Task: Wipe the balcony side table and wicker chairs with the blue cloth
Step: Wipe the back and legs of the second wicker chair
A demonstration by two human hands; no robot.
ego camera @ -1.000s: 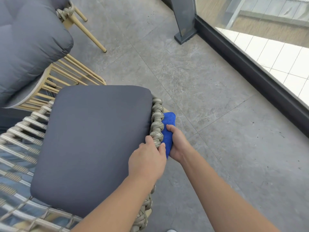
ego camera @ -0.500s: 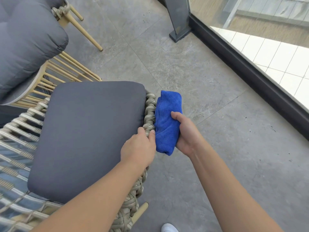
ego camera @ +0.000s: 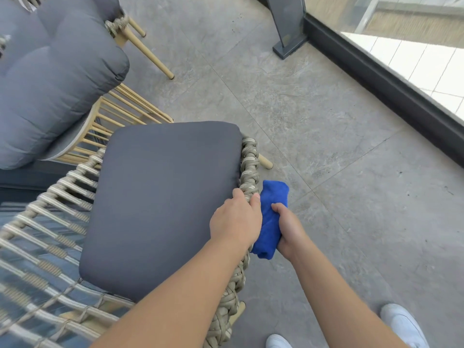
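- Head view: a folded blue cloth (ego camera: 271, 217) is lying against the outer side of a wicker chair's braided front rim (ego camera: 249, 172).
- The right hand (ego camera: 288, 229) is gripping the cloth, fingers curled round it.
- The left hand (ego camera: 236, 222) is holding the rim, fingers hooked over its edge beside a dark grey seat cushion (ego camera: 160, 202).
- White shoes (ego camera: 401, 325) are standing on the grey tiled floor (ego camera: 326, 121).

fuzzy blue cloth (ego camera: 272, 217), braided rope chair rim (ego camera: 249, 169), matt fabric cushion (ego camera: 160, 202).
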